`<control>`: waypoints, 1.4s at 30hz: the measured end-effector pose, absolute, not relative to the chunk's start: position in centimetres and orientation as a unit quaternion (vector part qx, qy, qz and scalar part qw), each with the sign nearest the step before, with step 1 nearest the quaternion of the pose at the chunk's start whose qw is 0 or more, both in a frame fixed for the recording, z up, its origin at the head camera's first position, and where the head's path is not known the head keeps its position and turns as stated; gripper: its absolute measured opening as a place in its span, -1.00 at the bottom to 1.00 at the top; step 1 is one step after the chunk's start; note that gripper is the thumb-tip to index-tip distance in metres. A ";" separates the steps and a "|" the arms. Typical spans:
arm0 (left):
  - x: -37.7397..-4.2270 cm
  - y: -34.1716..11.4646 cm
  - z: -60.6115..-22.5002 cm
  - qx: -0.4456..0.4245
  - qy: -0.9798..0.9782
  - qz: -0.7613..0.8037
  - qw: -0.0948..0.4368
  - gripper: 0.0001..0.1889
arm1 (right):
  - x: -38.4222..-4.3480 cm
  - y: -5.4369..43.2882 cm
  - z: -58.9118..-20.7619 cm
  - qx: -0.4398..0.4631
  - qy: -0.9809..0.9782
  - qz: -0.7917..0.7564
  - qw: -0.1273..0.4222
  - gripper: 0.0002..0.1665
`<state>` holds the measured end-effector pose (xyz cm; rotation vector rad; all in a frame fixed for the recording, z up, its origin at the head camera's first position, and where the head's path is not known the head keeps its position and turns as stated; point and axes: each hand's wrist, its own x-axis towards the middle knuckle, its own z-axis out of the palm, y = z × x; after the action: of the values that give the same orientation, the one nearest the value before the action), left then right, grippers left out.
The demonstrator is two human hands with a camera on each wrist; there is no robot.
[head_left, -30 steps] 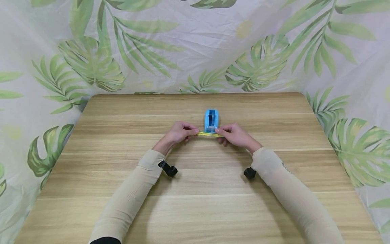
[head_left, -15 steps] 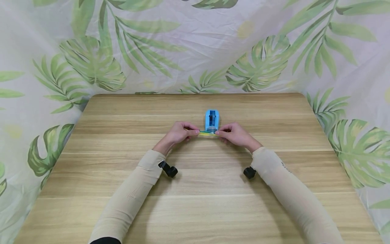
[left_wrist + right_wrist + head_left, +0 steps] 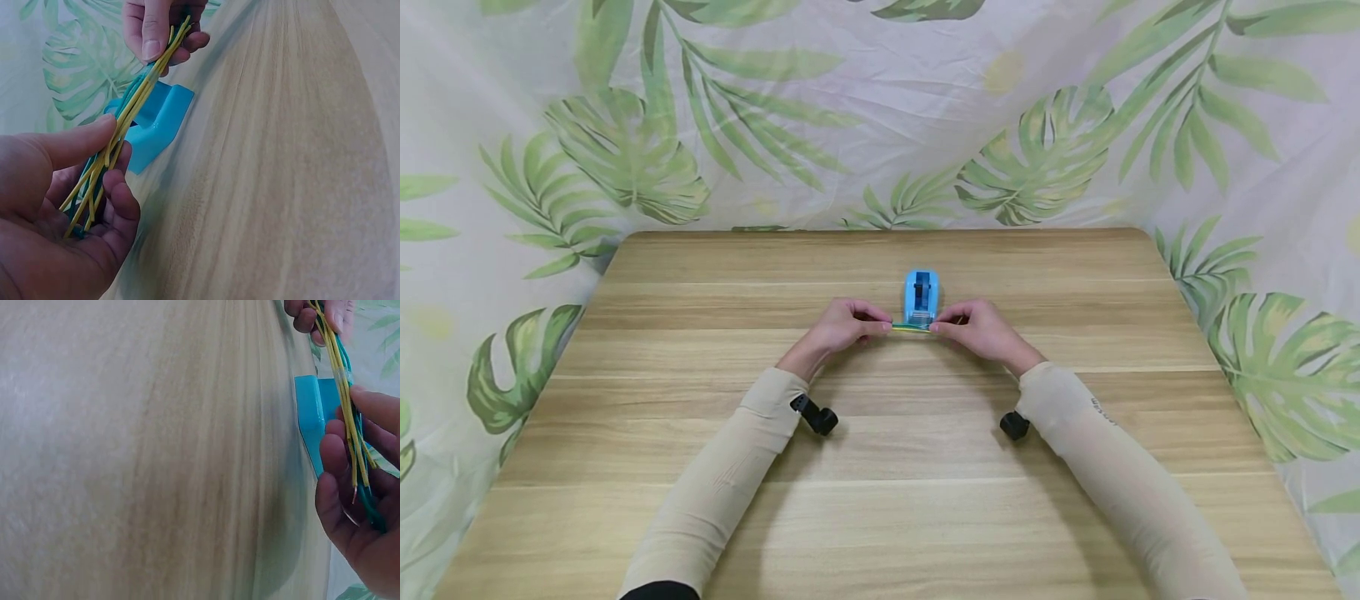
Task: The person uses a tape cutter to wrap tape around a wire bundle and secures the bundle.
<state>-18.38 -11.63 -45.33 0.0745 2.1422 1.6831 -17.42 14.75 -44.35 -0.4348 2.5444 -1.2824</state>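
A bundle of thin yellow and green wires (image 3: 910, 328) stretches between my two hands. My left hand (image 3: 844, 325) pinches its left part between thumb and fingers, with loose wire ends lying across the palm in the left wrist view. At the other end my right hand (image 3: 981, 332) pinches it too; a bare copper tip shows among the yellow wires (image 3: 347, 419) there. A strip of clear tape (image 3: 342, 375) lies around the bundle between the hands. Just behind the wires stands a blue tape dispenser (image 3: 921, 293), its cutter end facing the bundle.
The wooden table (image 3: 880, 508) runs beneath both arms. Behind it hangs a leaf-patterned cloth (image 3: 910, 108). A black wrist camera (image 3: 822, 420) sticks out from the left sleeve, and another camera (image 3: 1015, 426) from the right.
My right thumb and fingers have shifted slightly on the bundle and now cover more of its right end. The left hand and the tape dispenser stay in place.
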 end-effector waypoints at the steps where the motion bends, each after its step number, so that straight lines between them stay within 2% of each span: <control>1: -18.4 -11.6 -45.4 0.027 0.770 0.603 0.207 -0.84 | -17.4 14.7 -44.4 -0.151 0.876 -0.439 0.126 -0.82; 11: -18.6 -11.7 -45.4 0.037 0.783 0.589 0.195 -0.83 | -17.5 14.5 -44.7 -0.186 0.894 -0.399 0.086 -0.85; 23: -18.7 -11.8 -45.5 0.061 0.798 0.576 0.167 -0.80 | -17.2 13.7 -44.6 -0.177 0.907 -0.367 0.107 -0.62; 31: -18.8 -12.0 -45.7 0.100 0.804 0.569 0.142 -0.83 | -17.2 13.4 -44.6 -0.184 0.916 -0.346 0.089 -0.64; 42: -18.7 -12.0 -45.9 0.111 0.810 0.560 0.133 -0.81 | -17.1 13.3 -44.8 -0.191 0.915 -0.348 0.071 -0.71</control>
<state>-18.69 -12.04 -45.93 0.3225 2.3513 1.6238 -17.06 13.28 -44.79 -0.5730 2.7527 -1.0451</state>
